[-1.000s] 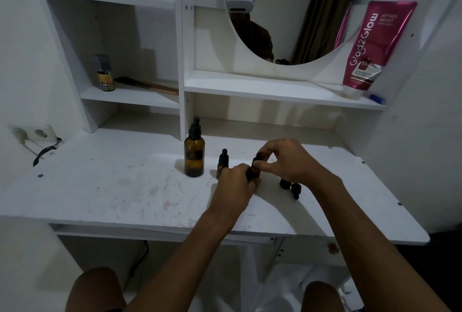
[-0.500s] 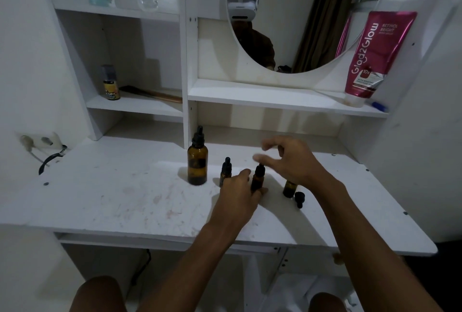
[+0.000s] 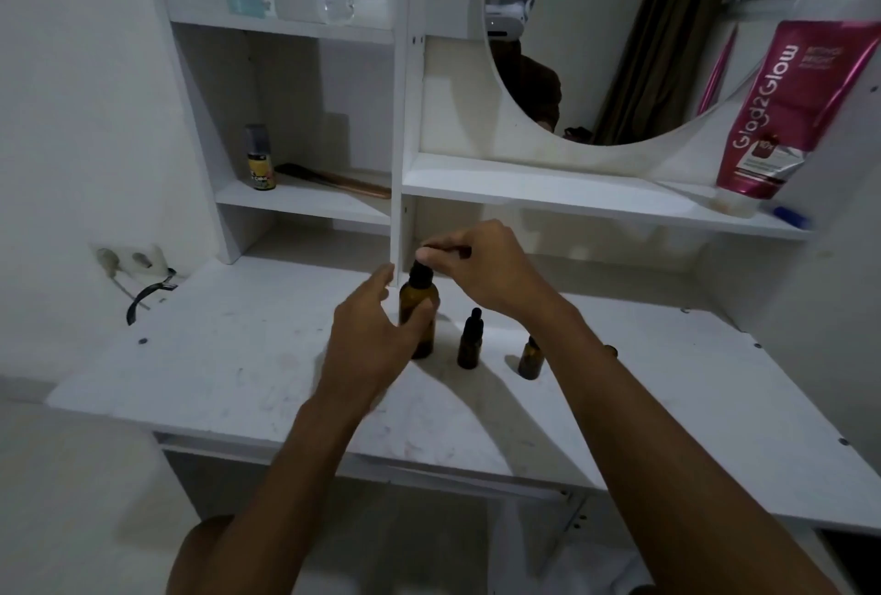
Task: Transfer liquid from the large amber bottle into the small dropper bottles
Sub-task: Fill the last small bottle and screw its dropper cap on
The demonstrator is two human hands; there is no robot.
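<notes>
The large amber bottle (image 3: 423,340) with a black dropper cap (image 3: 421,274) stands upright on the white desk (image 3: 229,356). My left hand (image 3: 372,337) grips its body, thumb across the front. My right hand (image 3: 486,267) pinches the top of the dropper cap from above. A small capped dropper bottle (image 3: 470,342) stands just right of the large bottle. A second small amber bottle (image 3: 529,360) stands further right, partly hidden behind my right forearm.
A vertical shelf divider (image 3: 405,117) rises right behind the large bottle. The left shelf holds a small can (image 3: 261,160) and a brush (image 3: 333,177). A pink tube (image 3: 782,117) leans at the right. A wall socket (image 3: 128,258) with a cable sits left.
Both hands left the small dropper bottle and moved left to the large amber bottle. The left hand now grips its body and the right pinches its cap.
</notes>
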